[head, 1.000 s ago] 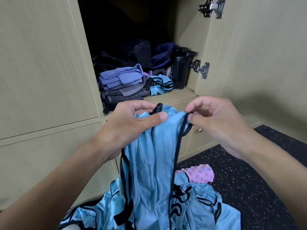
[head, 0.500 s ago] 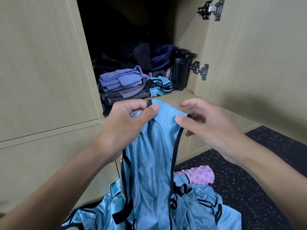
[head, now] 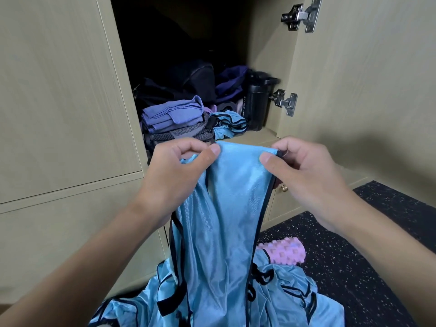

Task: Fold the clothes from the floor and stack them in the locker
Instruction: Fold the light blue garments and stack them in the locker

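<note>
Blue vest hangs before the locker, top edge stretched between left hand and right hand, each grip pinching a corner. Folded clothes sit inside at 12 o'clock; more vests lie on the floor at 6 o'clock.

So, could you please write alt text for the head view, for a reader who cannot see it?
The left hand and right hand pinch the top edge of a blue vest, held up before an open locker with folded clothes inside. More blue cloth lies on the floor.
</note>
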The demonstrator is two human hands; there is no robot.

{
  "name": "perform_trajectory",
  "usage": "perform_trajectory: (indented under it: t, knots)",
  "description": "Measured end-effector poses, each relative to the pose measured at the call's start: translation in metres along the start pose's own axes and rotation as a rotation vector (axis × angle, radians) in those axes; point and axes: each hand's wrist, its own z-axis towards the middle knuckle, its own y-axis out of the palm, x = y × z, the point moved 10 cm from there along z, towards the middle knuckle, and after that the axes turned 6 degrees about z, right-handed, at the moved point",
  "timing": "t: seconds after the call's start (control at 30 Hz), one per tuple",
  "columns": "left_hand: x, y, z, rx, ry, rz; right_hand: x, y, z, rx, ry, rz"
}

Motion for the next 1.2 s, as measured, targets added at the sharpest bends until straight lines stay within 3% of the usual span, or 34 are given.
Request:
perform_trajectory:
  t: [0.13,0.33,0.47,0.57,0.67,0.73,0.9,1.1,1.2]
  knots:
    - [0.007,-0.004,-0.001,0.04,0.05,0.111,0.002,-0.005,-0.001,0.036,0.063,0.116]
    - [0.035,0.036,-0.02,-0.281,0.227,0.108,0.001,0.033,-0.013,-0.205,0.13,0.311]
    - [0.033,0.029,-0.017,-0.217,0.217,0.097,0.005,0.039,-0.017,-0.271,0.19,0.432]
    - [0.034,0.025,-0.017,-0.162,0.236,0.101,0.004,0.036,-0.015,-0.266,0.164,0.346]
    - [0.031,0.025,-0.016,-0.159,0.22,0.085,-0.001,0.011,-0.004,-0.074,0.032,0.043]
    - [0.031,0.027,-0.016,-0.207,0.227,0.061,-0.001,0.006,0.0,-0.077,-0.012,-0.092]
    - [0.034,0.027,-0.016,-0.311,0.239,0.014,0.006,0.021,-0.002,-0.323,0.057,-0.041]
    - [0.016,0.005,0.002,-0.122,0.086,0.05,-0.007,0.003,0.004,-0.212,-0.048,0.012]
    - [0.006,0.0,0.01,-0.105,0.034,0.112,-0.026,0.001,-0.001,-0.225,-0.113,0.062]
